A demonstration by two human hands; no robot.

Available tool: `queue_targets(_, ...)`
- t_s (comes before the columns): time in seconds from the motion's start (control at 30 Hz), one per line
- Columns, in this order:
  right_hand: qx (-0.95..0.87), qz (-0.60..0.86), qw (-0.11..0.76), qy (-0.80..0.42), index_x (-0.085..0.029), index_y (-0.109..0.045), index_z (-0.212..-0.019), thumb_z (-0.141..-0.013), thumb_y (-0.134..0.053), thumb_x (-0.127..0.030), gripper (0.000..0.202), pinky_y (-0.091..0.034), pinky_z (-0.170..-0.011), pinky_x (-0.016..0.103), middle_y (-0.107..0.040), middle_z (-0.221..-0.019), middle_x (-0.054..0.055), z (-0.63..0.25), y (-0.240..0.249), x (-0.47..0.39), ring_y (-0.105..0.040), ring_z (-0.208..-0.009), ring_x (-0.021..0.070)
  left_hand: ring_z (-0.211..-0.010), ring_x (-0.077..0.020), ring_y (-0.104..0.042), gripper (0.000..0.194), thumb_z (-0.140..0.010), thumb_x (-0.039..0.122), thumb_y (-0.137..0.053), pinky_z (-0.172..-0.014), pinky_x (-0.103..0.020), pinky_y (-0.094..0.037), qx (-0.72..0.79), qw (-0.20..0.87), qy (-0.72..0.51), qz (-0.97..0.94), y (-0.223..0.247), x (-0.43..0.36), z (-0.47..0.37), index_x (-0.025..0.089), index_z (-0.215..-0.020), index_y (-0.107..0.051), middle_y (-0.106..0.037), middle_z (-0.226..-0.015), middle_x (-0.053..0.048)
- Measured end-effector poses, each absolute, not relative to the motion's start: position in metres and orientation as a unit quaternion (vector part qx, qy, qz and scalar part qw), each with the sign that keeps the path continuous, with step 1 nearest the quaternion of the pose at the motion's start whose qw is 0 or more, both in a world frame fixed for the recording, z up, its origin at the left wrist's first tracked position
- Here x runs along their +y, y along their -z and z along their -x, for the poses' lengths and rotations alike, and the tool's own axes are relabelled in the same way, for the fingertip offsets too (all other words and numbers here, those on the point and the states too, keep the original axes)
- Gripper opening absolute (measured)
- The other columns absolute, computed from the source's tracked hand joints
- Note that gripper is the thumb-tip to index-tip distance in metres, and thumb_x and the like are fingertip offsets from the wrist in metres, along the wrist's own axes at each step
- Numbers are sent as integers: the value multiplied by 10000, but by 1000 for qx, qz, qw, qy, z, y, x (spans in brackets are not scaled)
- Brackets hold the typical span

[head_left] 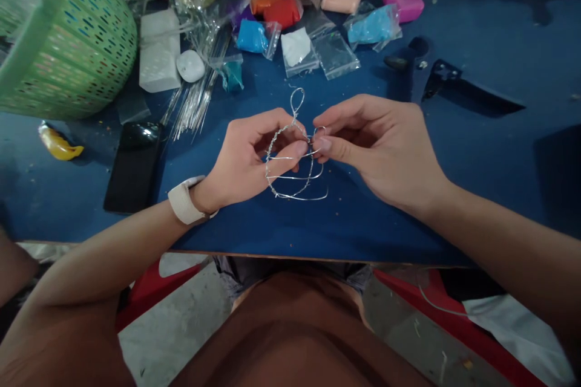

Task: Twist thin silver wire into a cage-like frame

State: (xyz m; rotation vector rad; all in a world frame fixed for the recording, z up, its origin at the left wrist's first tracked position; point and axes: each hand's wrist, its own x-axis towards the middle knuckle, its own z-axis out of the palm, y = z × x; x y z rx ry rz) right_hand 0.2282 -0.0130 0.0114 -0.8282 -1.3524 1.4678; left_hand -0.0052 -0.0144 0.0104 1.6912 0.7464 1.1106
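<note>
A silvery wire frame (273, 140) hangs between my two hands above the blue table. Its rim is a twisted wire oval with a small loop at the top, and several thin wires cross it, their free ends sticking out to the right. My left hand (254, 154) pinches the oval's right side between thumb and fingers, a pale band round that wrist. On the other side, my right hand (376, 145) closes thumb and fingertips on a short curled wire end of the same frame. Both sets of fingertips almost meet and partly cover the wire there.
A green perforated basket (91, 42) stands at the left, near a black phone (132, 166) and a bundle of straight wires (195, 103). Colourful clay packets (284, 11) lie along the back. A dark folding knife (476, 89) is at the right. The table edge (318, 259) runs below my hands.
</note>
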Motion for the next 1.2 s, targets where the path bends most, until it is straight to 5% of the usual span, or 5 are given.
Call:
queue_targets(0.4,-559,348,483,-577,-341,-982,-1007,-780,-1158,-376,289,-797,-903,453,-923,-970,5,-229,-11,-13,-873,-890,245,-621,-109,-613,274,-1105,476,-854,-547,-287,-443,333,419,-415,-736,-11,-17,7,259,-962,-769,-698,-771,20)
queue_targets(0.63,-581,343,478,-563,-318,-983,-1031,-811,-1140,-371,275,-767,-827,402,-918,-956,17,-231,-8,-9,-839,-823,213,-602,-122,-599,269,-1116,500,-836,-568,-292,-472,337,442,-391,-734,-7,-15,7,264,-1018,-750,-685,-783,14)
queue_targets(0.97,-602,346,490,-527,-337,-977,-1011,-813,-1141,-393,263,-792,-960,458,-931,-979,-11,-229,-13,-11,-901,-963,261,-652,-131,-592,386,-1160,571,-756,-610,-303,-497,329,479,-377,-722,-10,-16,3,253,-965,-659,-635,-760,24)
queue_targets(1.2,-592,355,498,-525,-329,-975,-1007,-804,-1146,-357,267,-792,-918,445,-932,-974,-11,-227,-13,-13,-901,-939,259,-699,-111,-619,163,-1197,307,-644,-661,-275,-516,354,343,-390,-778,-7,-19,4,238,-1053,-679,-700,-854,16)
